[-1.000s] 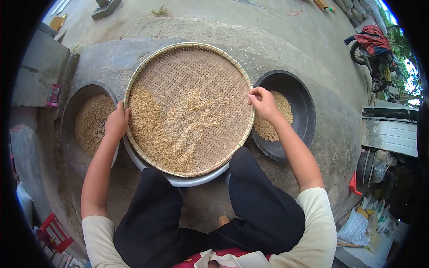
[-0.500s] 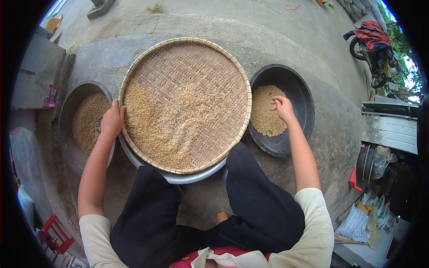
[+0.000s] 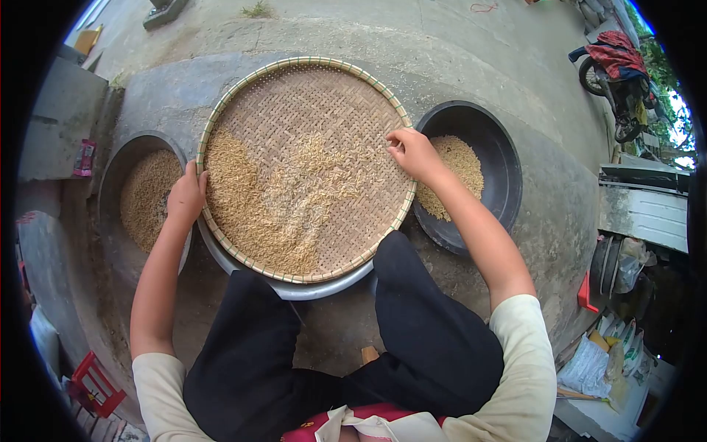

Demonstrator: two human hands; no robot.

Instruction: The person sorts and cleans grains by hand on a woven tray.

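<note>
My left hand (image 3: 187, 195) grips the left rim of a round woven bamboo winnowing tray (image 3: 309, 103). Unhusked rice grains (image 3: 243, 199) lie thick on the tray's left and lower side and thinner toward its middle. Over the right part of the tray hovers my right hand (image 3: 414, 153), fingers curled together in a pinch; what they hold, if anything, is hidden. Beneath the tray shows the edge of a metal basin (image 3: 324, 292). To the right, a black basin (image 3: 504, 173) contains more grain (image 3: 460, 168), partly covered by my right forearm.
A grey basin (image 3: 110, 173) of grain stands at the left, beside my left forearm. My knees are just below the tray. Farther off are a motorbike (image 3: 618, 88) under a red cloth, a red plastic stool (image 3: 99, 387) and several bags (image 3: 589, 365) at the lower right.
My right hand has moved left and up from the grain in the black basin to above the tray's right side. My left hand stays on the rim.
</note>
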